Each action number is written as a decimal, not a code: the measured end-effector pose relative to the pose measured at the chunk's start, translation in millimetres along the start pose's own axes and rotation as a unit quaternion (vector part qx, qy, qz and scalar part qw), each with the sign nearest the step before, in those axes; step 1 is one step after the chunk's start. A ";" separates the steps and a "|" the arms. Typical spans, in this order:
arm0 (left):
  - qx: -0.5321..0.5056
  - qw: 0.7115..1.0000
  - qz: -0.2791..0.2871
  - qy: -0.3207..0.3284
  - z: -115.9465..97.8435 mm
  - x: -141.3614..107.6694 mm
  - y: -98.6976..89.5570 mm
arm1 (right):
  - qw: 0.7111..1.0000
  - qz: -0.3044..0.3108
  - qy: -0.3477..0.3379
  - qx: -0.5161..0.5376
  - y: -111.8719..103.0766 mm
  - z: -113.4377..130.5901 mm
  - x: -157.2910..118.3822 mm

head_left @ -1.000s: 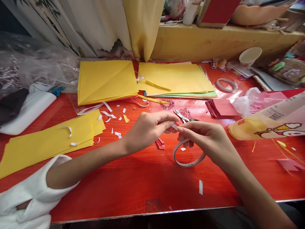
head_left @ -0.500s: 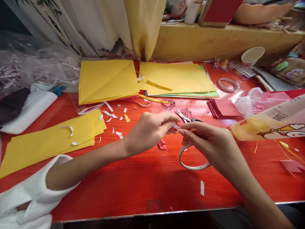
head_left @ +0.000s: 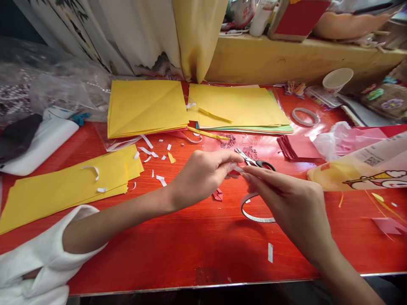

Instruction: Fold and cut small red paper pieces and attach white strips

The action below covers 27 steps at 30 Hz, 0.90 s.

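Over the middle of the table, my left hand (head_left: 205, 180) pinches the end of a narrow white tape strip (head_left: 238, 169). My right hand (head_left: 291, 197) holds the same strip between thumb and fingers, its tips almost meeting the left ones. Partly hidden below my right hand is a white tape roll (head_left: 258, 219). Just behind my fingertips lie small scissors (head_left: 249, 159) with black handles. A small folded red paper piece (head_left: 218, 195) rests on the table under my left fingertips.
Yellow paper stacks (head_left: 146, 108) lie at the back, and cut yellow strips (head_left: 70, 188) at the left. White scraps (head_left: 160, 180) are scattered nearby. Red paper squares (head_left: 299, 147), a second tape ring (head_left: 305, 117) and a printed plastic cup (head_left: 359, 163) are on the right.
My right hand has turned slightly, with its fingers lying flatter over the strip, and the tape roll has shifted a little. The left hand keeps its pinch. The view has moved slightly.
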<state>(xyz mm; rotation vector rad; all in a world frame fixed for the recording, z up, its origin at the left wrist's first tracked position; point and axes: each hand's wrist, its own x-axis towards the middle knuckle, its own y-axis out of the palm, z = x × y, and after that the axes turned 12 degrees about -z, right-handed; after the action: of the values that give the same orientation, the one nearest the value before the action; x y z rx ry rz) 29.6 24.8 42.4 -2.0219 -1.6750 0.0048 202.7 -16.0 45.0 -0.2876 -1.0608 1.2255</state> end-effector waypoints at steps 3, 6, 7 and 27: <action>0.031 0.999 -0.018 0.024 -1.2 -1.3 0.6 | 0.998 0.000 -0.048 -0.032 -1.2 2.9 -1.5; 0.050 0.997 -0.029 0.047 -2.5 -3.2 1.1 | 0.996 -0.005 -0.070 -0.062 -1.1 4.4 -2.5; 0.047 0.997 -0.031 0.051 -3.2 -3.8 1.2 | 0.994 -0.008 -0.076 -0.074 -0.9 4.4 -2.8; -0.001 0.997 -0.077 0.004 -0.9 6.8 -7.5 | 0.998 -0.009 0.045 -0.033 -11.8 -3.6 4.7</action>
<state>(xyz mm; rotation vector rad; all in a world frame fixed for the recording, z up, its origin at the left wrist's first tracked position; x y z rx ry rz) 24.6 31.5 48.1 -1.8867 -1.8219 -0.0602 212.7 -15.1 53.6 -0.3802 -1.0246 1.1524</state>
